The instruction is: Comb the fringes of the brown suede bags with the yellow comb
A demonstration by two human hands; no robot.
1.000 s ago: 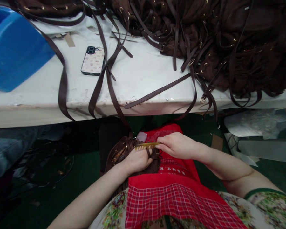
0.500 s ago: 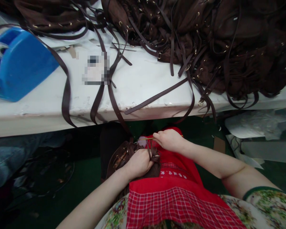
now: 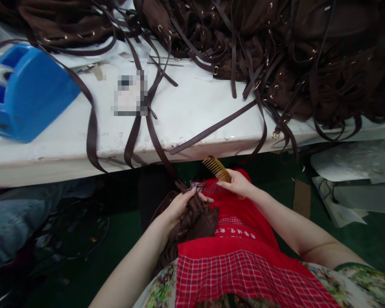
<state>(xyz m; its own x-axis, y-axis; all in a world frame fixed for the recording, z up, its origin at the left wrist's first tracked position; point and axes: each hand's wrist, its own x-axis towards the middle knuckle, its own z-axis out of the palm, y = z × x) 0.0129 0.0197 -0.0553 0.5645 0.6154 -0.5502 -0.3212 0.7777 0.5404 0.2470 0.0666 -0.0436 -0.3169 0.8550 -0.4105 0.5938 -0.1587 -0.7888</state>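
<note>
A yellow wide-toothed comb [image 3: 217, 168] is in my right hand [image 3: 238, 184], its teeth turned toward the table edge and clear of the bag. My left hand [image 3: 182, 204] grips the brown fringe [image 3: 197, 209] of a bag on my lap, with the fingers partly hidden among the strips. The dark brown bag [image 3: 192, 231] lies against my red apron [image 3: 231, 205]. A brown strap [image 3: 158, 147] runs from the table down toward it.
The white table [image 3: 192, 94] bears heaped brown bags [image 3: 295, 55] with straps and buckles at the right. A blue tape dispenser [image 3: 35, 94] stands at the left. Straps hang over the front edge. A person's leg in jeans [image 3: 13, 222] shows at lower left.
The comb has turned so its teeth show, and my right hand has moved slightly right, away from the fringe. My left hand has shifted its hold, with its thumb now up.
</note>
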